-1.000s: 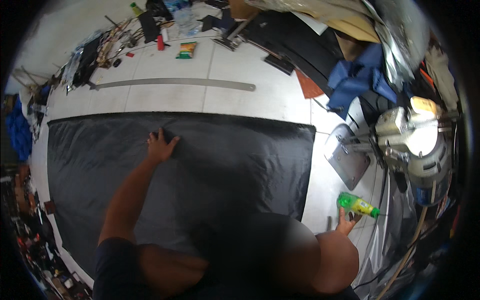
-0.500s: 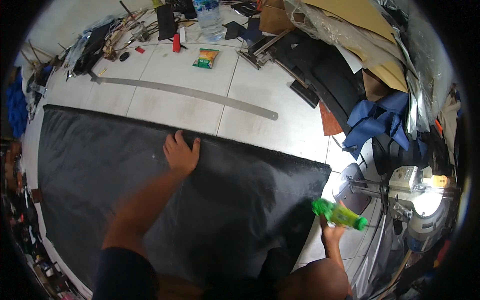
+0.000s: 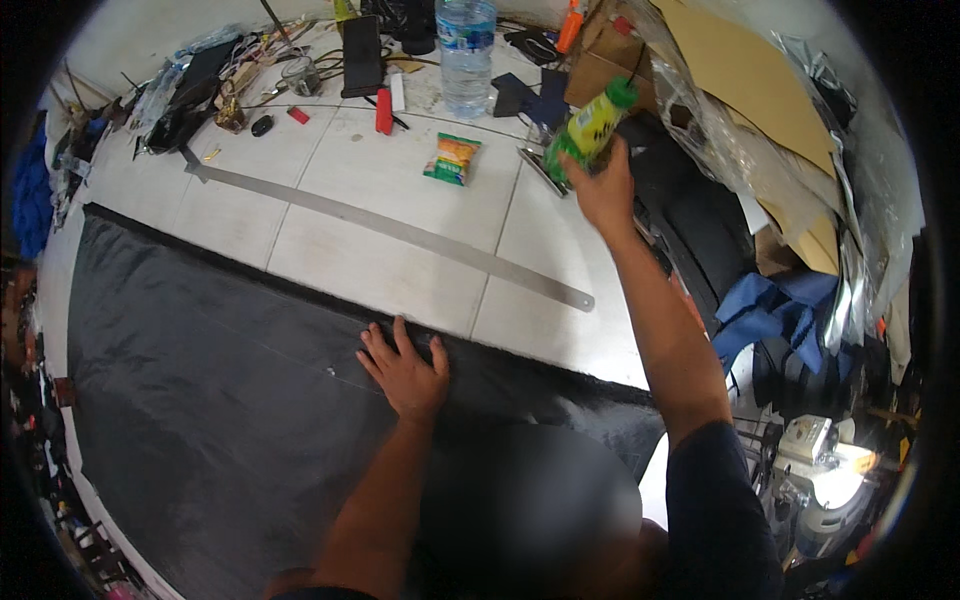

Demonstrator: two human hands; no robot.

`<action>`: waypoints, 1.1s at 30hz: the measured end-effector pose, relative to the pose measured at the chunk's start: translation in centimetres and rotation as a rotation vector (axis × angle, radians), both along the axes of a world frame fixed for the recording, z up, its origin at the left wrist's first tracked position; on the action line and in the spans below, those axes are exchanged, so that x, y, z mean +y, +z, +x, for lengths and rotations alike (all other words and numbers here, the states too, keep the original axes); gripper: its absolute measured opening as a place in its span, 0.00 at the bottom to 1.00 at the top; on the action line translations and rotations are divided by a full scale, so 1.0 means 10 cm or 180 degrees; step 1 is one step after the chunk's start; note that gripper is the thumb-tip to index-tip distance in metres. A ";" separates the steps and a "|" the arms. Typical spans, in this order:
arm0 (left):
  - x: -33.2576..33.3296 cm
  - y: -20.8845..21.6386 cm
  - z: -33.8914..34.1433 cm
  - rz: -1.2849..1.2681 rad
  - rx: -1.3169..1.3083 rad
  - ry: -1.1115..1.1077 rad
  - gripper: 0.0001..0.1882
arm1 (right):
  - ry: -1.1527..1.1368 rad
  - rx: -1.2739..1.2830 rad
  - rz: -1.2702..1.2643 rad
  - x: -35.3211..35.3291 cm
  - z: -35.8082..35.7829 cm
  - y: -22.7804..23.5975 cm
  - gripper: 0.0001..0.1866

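Observation:
A large sheet of black material (image 3: pixel 210 340) is spread over the white tiled floor. My left hand (image 3: pixel 408 375) lies on it with fingers spread, close to its far edge. In my right hand (image 3: pixel 600 190) is a green plastic bottle (image 3: pixel 590 125) with a yellow-green label, tilted with its green cap up to the right. That hand is raised at the far right, beside a metal frame-like piece (image 3: pixel 543 172). Beyond the black sheet lies a long metal ruler (image 3: pixel 400 228). A small orange and green packet (image 3: pixel 453 158) rests on the tiles past the ruler.
At the back stands a large clear water bottle (image 3: pixel 466 65), with a red-handled item (image 3: pixel 384 110) nearby. Brown paper sheets (image 3: pixel 745 65), plastic wrap and blue cloth (image 3: pixel 765 315) pile up on the right. A lit sewing machine (image 3: pixel 825 480) is at the lower right. Clutter lines the left side.
My right hand has carried the green bottle from the near right up to the far right. My left hand stays on the black sheet near its far edge. The view has shifted.

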State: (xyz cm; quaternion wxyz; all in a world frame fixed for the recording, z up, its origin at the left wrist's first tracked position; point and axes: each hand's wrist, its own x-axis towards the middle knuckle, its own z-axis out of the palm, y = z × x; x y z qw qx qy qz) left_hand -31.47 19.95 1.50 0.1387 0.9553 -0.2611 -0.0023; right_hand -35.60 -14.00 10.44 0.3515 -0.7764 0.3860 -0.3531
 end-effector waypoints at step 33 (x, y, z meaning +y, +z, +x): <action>-0.02 -0.03 0.02 0.0264 -0.0106 -0.0031 0.31 | 0.1035 0.1048 0.0354 1.76 -2.42 0.38 0.08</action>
